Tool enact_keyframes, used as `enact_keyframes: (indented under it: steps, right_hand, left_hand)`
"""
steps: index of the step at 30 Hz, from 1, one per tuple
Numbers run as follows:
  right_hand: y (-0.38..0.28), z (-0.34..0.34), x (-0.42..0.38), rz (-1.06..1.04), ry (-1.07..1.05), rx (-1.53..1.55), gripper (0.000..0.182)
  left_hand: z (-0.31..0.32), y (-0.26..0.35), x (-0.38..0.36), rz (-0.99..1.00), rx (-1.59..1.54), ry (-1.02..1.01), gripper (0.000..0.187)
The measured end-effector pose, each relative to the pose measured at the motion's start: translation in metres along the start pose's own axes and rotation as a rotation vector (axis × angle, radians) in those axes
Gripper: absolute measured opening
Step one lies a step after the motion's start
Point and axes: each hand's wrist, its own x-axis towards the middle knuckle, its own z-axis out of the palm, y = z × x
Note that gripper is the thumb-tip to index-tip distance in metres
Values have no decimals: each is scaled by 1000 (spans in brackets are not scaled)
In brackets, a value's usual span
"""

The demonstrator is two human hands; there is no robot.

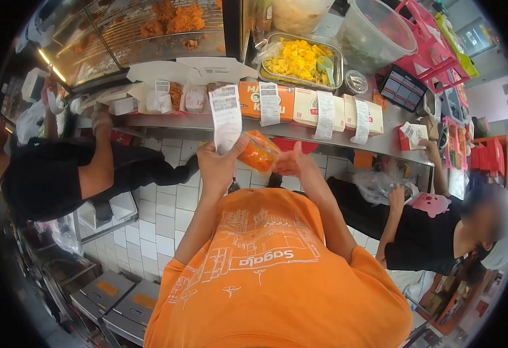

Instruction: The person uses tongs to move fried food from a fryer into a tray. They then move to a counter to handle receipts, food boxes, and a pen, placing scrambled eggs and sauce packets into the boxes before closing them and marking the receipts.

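Observation:
My left hand [220, 166] pinches a white printed receipt [226, 119] and the left end of a clear plastic pack with orange contents [258, 153]. The receipt stands up in front of the counter edge. Fingers apart, my right hand [298, 162] is at the pack's right end, its fingertips pointing toward it. On the counter beyond are an orange box [250, 102] and cream boxes [305, 107] with receipts hanging off their fronts. Left of these, an opened white carton [151, 102] shows fried food and a wrapped item.
A metal tray of yellow food with a pale green scoop [326, 65] sits behind the boxes, beside a clear tub [375, 32]. A tablet [403, 87] stands farther right. One person [45, 180] works at left; another [422, 223], at right, handles a plastic bag.

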Motion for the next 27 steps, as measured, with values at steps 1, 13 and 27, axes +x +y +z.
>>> enact_keyframes:
  steps: [1, 13, 27]
  right_hand:
    - [0, 0, -6, 118, -116, 157, 44]
    - [-32, -1, 7, -494, -348, -717, 17]
    - [-27, -6, 6, -490, 124, -617, 17]
  left_hand:
    - [2, -2, 0, 57, -38, 55, 24]
    - [-24, 18, -13, 379, 322, 21, 41]
    - [-38, 2, -1, 502, 367, -302, 17]
